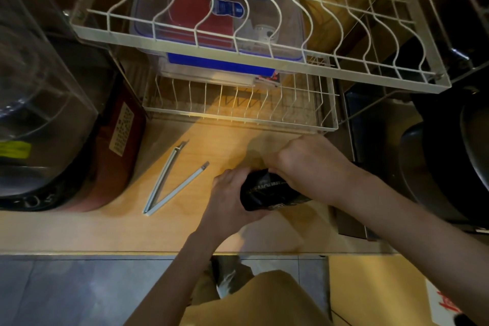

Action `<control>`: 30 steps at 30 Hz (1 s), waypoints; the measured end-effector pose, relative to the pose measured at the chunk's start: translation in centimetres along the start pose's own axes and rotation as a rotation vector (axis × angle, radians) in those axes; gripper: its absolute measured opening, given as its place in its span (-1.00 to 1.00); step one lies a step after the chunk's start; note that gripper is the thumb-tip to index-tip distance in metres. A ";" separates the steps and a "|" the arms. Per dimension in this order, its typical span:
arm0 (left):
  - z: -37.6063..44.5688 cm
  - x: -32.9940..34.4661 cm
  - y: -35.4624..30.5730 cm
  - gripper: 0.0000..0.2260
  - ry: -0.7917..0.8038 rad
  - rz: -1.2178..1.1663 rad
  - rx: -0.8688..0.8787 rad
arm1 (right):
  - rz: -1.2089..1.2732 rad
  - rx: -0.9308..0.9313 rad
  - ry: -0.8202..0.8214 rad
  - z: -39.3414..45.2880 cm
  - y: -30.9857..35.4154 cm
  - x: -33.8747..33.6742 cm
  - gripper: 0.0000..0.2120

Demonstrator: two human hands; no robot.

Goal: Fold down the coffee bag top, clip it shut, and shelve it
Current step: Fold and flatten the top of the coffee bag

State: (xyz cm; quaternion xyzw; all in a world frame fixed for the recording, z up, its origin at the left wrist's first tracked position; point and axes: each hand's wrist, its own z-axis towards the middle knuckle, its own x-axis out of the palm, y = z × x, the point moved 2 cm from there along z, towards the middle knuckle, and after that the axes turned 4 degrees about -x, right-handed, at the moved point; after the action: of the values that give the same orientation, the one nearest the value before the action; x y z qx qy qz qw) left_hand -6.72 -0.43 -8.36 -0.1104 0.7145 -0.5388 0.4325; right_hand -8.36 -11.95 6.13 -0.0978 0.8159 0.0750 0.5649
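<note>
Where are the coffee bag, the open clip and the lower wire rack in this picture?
coffee bag (267, 193): head view, its black front between the hands.
clip (173, 188): head view, right arm.
lower wire rack (238, 120): head view, front rim.

Wooden counter (79, 230): open white clip (169, 182), black coffee bag (267, 193), wire rack (238, 114), red appliance (111, 167) at left.

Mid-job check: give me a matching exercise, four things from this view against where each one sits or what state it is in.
Things:
1. coffee bag
2. bag clip
3. clear lidded container
4. upper wire rack

Places or states:
A. lying open in a V on the counter, untouched
B. held between both hands
C. sitting behind and below the wavy white wires
D. jutting out above the counter, over the lower rack

Pairs: 1-B, 2-A, 3-C, 4-D. The left hand and right hand grip the bag.
</note>
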 end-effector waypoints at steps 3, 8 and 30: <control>-0.1 0.3 0.0 -0.34 -0.003 -0.005 -0.012 | 0.008 0.042 0.065 -0.6 -0.6 -0.5 -0.86; -0.2 0.7 -0.2 -0.32 -0.038 0.014 -0.010 | -0.009 0.076 0.051 -1.0 -1.7 -1.0 -0.89; 0.4 0.0 -2.3 -0.23 -0.109 -0.084 0.014 | 0.024 0.131 0.054 0.1 -2.8 0.3 -0.87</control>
State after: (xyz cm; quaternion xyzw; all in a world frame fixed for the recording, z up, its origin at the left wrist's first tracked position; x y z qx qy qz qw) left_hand -7.16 -1.58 -6.35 -0.1665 0.6809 -0.5544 0.4487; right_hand -7.66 -14.70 5.73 -0.0526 0.8351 0.0256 0.5470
